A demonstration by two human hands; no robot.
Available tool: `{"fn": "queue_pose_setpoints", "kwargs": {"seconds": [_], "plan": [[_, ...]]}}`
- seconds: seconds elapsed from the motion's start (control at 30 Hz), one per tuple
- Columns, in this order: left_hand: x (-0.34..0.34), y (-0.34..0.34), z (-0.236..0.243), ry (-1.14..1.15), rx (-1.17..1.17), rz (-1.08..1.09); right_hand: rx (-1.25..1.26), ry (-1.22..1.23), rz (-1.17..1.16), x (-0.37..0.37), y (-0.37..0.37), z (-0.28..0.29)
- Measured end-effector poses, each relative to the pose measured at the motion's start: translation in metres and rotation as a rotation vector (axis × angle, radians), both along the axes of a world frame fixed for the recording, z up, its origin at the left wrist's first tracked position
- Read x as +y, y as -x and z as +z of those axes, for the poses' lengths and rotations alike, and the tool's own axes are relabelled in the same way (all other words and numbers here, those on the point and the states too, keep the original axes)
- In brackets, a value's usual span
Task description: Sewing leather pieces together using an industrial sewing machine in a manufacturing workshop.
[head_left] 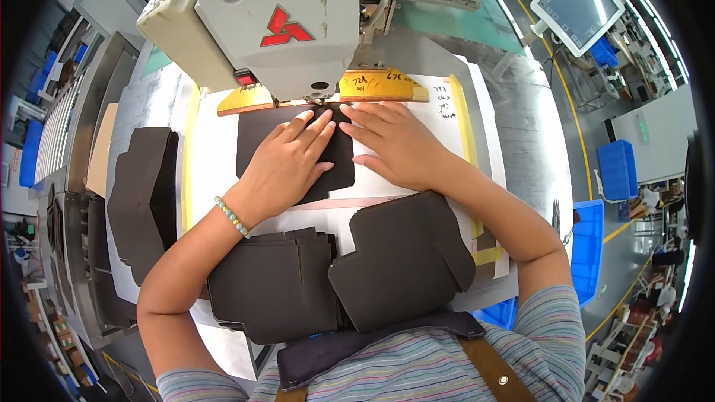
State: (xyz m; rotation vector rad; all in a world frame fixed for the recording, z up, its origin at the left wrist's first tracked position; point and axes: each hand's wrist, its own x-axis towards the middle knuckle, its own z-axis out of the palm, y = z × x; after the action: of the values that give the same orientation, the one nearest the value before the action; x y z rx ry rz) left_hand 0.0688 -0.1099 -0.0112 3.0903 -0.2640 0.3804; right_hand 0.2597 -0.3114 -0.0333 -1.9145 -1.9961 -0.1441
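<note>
**Both hands flat on a dark piece under the sewing machine head**

The sewing machine head (275,22), grey-white and bulky, fills the top of the view. Below it lies the white work table (212,164), edged with yellow tape. Just under the machine's needle end sits a yellow-orange guide plate (372,88). Nearer the person than the machine, two stacks of dark cut pieces rest on the table: one stack (406,257) to the right, another stack (275,283) to the left of it. A third dark stack (145,193) lies well left of the machine's base.

Directly below the machine head lies a single dark cut piece (257,130). The left hand (287,164) presses on it, fingers spread and flat, gripping nothing. The right hand (395,141) lies beside it, fingers extended, fingertips touching the piece's right edge. A bead bracelet (232,216) circles the left wrist.
</note>
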Motion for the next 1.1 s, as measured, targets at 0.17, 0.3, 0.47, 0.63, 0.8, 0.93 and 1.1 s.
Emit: {"fn": "queue_pose_setpoints", "kwargs": {"seconds": [0.17, 0.3, 0.47, 0.63, 0.8, 0.93, 1.1], "plan": [[-0.001, -0.001, 0.001, 0.017, 0.050, 0.040, -0.050, 0.022, 0.006, 0.005, 0.006, -0.003], [0.000, -0.003, 0.005, 0.033, 0.019, 0.028, -0.048, 0.025, 0.002, 0.007, 0.009, -0.003], [0.002, -0.002, 0.007, 0.101, 0.063, 0.053, -0.045, 0.044, 0.006, 0.005, 0.006, 0.002], [0.002, -0.002, 0.009, 0.114, 0.057, 0.054, 0.096, 0.059, -0.017, 0.000, 0.002, 0.011], [0.006, -0.002, 0.011, 0.159, 0.066, 0.055, 0.084, 0.038, 0.031, 0.004, 0.000, 0.018], [0.009, -0.005, 0.012, 0.150, 0.068, 0.036, 0.058, 0.024, 0.058, 0.003, -0.001, 0.021], [0.009, -0.006, 0.014, 0.172, 0.061, 0.031, 0.048, 0.016, 0.062, 0.004, -0.001, 0.020]]}}
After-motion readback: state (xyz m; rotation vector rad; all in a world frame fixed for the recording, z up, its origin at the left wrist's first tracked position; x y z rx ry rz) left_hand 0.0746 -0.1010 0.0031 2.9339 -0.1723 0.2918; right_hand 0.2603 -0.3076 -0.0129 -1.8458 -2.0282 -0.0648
